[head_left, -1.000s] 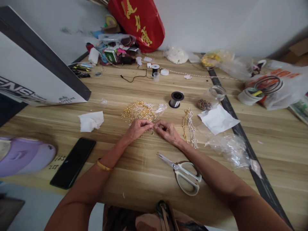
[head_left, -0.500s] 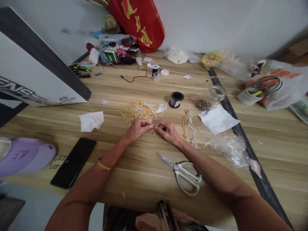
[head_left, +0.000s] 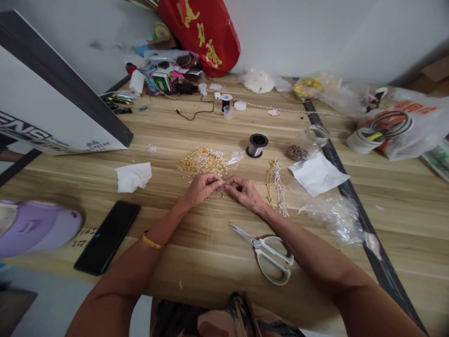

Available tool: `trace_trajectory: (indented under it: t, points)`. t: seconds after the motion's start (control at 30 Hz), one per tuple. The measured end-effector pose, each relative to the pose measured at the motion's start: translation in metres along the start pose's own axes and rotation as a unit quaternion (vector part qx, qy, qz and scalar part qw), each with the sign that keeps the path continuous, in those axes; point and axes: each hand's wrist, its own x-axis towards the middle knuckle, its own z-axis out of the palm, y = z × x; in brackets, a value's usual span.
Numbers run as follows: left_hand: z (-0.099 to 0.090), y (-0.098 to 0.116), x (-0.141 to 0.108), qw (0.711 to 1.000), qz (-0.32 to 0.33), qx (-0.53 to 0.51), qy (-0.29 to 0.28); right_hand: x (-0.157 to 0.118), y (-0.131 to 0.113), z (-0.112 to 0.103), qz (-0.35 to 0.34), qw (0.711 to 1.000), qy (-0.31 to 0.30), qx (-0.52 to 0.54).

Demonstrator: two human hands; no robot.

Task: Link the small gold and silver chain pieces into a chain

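My left hand (head_left: 206, 187) and my right hand (head_left: 242, 189) meet fingertip to fingertip over the table, each closed in a pinch. A thin gold beaded chain (head_left: 214, 198) hangs in a small loop just below the fingertips, its end hidden between them. Right behind the hands lies a tangled heap of gold and silver beaded chains (head_left: 201, 161). To the right of my right hand, a gold chain (head_left: 269, 185) and a silver chain (head_left: 279, 187) lie stretched out side by side. White-handled scissors (head_left: 268, 252) rest near my right forearm, blades slightly apart.
A spool of wire (head_left: 257, 146) stands behind the right hand. Further right are a tipped glass jar (head_left: 305, 145) with beads, white paper (head_left: 318, 174) and a clear plastic bag (head_left: 335, 217). On the left lie a phone (head_left: 107, 238), a crumpled tissue (head_left: 133, 177) and a large box (head_left: 63, 103).
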Motion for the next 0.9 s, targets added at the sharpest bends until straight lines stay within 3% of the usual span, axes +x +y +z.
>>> trace_trajectory:
  t: [0.37, 0.9]
  points:
    - [-0.0022, 0.0069, -0.0004, 0.997, -0.034, -0.076, -0.004, -0.0007, -0.0002, 0.0003, 0.008, 1.000, -0.009, 0.017]
    - [0.0005, 0.0045, 0.0010, 0.992, -0.071, -0.104, 0.020, -0.0006, -0.0010, 0.0000, 0.000, 1.000, -0.012, 0.017]
